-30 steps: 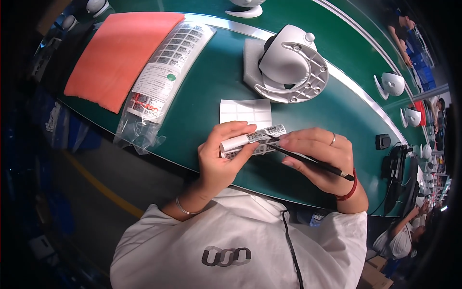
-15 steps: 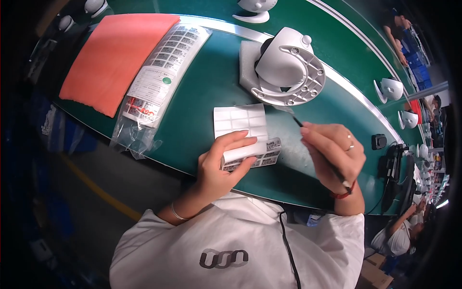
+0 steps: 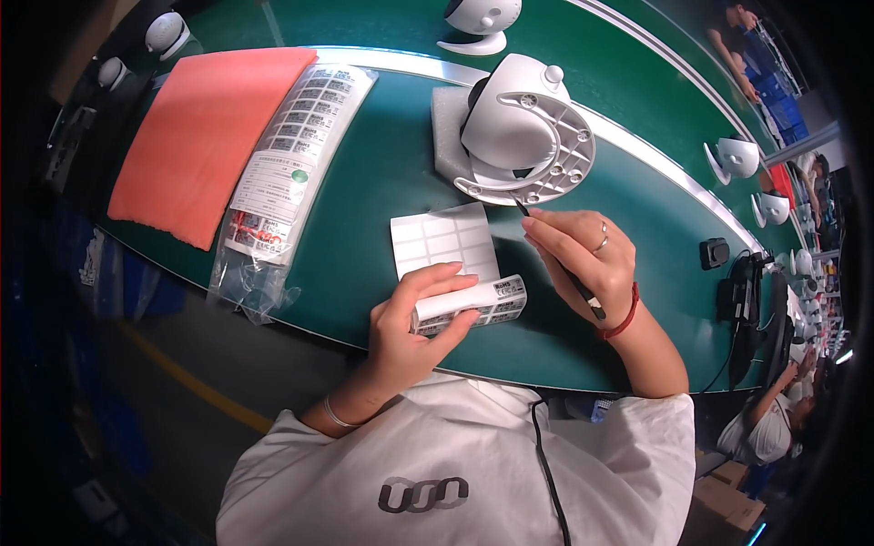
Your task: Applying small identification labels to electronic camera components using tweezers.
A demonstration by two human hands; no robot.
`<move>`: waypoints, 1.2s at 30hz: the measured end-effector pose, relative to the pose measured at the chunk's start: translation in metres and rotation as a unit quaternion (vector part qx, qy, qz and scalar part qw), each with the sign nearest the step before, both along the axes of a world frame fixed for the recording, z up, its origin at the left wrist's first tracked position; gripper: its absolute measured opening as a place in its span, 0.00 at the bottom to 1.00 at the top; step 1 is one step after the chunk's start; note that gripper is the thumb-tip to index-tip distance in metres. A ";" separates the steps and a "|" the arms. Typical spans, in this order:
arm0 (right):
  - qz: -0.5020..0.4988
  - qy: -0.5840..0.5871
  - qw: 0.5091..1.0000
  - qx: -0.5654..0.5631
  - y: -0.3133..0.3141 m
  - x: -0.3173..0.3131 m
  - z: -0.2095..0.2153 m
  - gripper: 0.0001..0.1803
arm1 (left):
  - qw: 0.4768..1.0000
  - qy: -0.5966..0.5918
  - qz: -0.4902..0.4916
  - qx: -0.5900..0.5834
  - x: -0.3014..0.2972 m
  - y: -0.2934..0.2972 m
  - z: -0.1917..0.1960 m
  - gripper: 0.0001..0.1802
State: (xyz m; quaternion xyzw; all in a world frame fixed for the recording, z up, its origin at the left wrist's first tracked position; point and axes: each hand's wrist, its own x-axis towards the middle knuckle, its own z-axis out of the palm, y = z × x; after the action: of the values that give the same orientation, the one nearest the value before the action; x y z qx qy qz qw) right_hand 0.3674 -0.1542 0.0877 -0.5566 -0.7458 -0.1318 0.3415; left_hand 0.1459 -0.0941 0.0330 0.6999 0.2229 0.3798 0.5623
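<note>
Two hands at frame centre: left hand (image 3: 421, 318) clasps a folded label strip (image 3: 473, 306) over the green counter (image 3: 382, 182); right hand (image 3: 575, 257) pinches black tweezers (image 3: 557, 257), tip touching the white camera housing (image 3: 519, 127).

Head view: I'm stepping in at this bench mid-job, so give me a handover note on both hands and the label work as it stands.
Left hand: grips a strip of printed labels just above the green mat, beside a sheet of blank white labels.
Right hand: holds thin black tweezers, tip by the rim of the white dome device, which lies base-up on a foam block.
Done: no label is visible on the device's base.
Left: judging by the pose, a label probably goes from strip to device. More label sheets sit in a clear bag beside an orange pad.
</note>
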 end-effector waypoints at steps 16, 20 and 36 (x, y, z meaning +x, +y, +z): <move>-0.051 0.439 0.893 -0.081 -0.002 -0.003 -0.018 0.10 | 1.000 -0.004 -0.001 -0.016 -0.003 -0.001 0.003 0.26; -0.027 0.083 0.996 0.029 0.010 -0.009 -0.019 0.14 | 1.000 -0.007 -0.013 -0.022 -0.001 -0.001 0.005 0.25; -0.022 0.353 0.934 -0.049 0.017 0.017 0.076 0.21 | 0.999 -0.024 -0.023 -0.005 0.000 0.003 0.005 0.22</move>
State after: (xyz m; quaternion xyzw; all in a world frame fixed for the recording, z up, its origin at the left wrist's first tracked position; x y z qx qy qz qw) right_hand 0.3843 -0.1371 0.1633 -0.5993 -0.5707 0.1020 0.5521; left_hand 0.1457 -0.0913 0.0383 0.6927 0.1954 0.3821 0.5797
